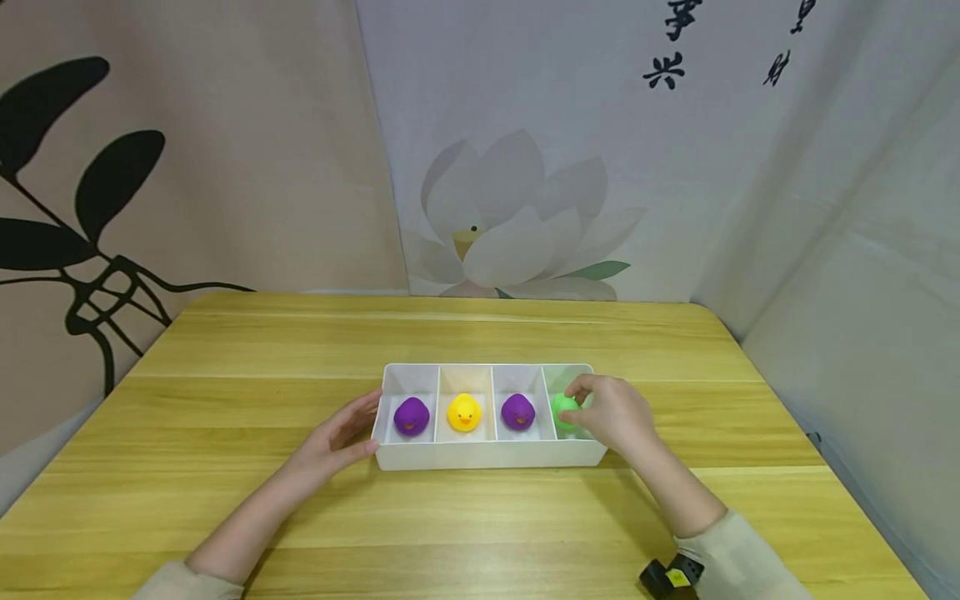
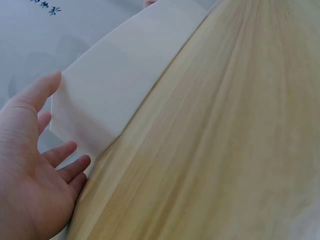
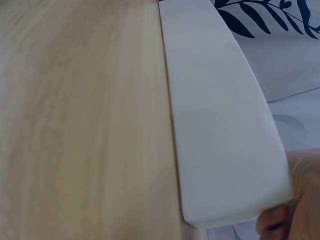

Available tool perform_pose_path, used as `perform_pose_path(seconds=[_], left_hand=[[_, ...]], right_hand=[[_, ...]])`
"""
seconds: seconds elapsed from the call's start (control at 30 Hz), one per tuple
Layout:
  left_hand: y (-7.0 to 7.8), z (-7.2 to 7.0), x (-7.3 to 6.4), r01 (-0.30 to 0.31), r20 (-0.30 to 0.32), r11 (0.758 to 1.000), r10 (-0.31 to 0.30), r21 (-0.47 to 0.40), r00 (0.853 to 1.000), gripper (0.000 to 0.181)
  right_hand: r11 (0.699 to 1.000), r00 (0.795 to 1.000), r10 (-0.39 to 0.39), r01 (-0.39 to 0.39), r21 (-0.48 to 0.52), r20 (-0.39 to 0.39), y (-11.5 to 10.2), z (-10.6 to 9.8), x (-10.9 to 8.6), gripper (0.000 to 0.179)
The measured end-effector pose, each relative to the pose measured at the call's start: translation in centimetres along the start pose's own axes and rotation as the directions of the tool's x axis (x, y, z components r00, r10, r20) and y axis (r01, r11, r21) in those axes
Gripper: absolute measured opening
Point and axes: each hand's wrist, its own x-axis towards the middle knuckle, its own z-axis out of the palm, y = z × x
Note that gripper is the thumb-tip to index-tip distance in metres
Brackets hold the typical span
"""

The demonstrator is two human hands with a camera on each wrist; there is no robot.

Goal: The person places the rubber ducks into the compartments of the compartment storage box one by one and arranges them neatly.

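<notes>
A white tray [image 1: 487,456] with a row of compartments stands on the wooden table. From left to right it holds a purple rubber duck [image 1: 412,417], a yellow rubber duck [image 1: 465,412], a second purple duck [image 1: 518,412] and a green rubber duck [image 1: 564,407]. My left hand [image 1: 335,437] rests against the tray's left end, thumb at the front corner and fingers loosely extended, as the left wrist view also shows. Over the rightmost compartment, my right hand [image 1: 617,414] pinches the green duck between thumb and fingers. Its fingers partly cover that duck.
The wooden table [image 1: 480,533] runs around the tray on all sides. Behind it hangs a pale cloth [image 1: 525,100] printed with a lotus, dark leaves and characters. A black device with a yellow patch [image 1: 672,577] sits at the right wrist.
</notes>
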Motion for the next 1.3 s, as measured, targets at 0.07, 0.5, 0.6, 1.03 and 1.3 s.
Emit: perform_pose_path(seconds=[0.07,0.5,0.6,1.03,1.3], left_hand=[[0.0,0.0,0.0,0.000,-0.001,1.000,0.000,0.001,1.000,0.064],[-0.1,-0.1,0.0,0.000,-0.006,1.000,0.000,0.005,1.000,0.064],[0.0,-0.2,0.0,-0.001,-0.006,1.000,0.001,0.006,1.000,0.064],[0.0,-0.1,0.0,0.001,-0.010,1.000,-0.001,0.011,1.000,0.064],[0.1,-0.1,-0.1,0.003,-0.012,1.000,-0.003,0.009,1.000,0.064]], right_hand=[[1.000,1.000,-0.003,0.003,-0.004,0.004,0.0,0.0,0.0,0.029],[1.000,1.000,-0.011,0.011,-0.013,0.019,0.0,-0.1,0.2,0.024],[1.000,1.000,-0.012,0.012,-0.018,0.019,0.0,0.0,0.2,0.024],[0.999,0.999,-0.036,0.036,0.036,0.006,0.1,-0.3,0.2,0.022],[0.991,0.997,-0.049,0.055,0.118,-0.056,0.5,-1.4,-0.4,0.017]])
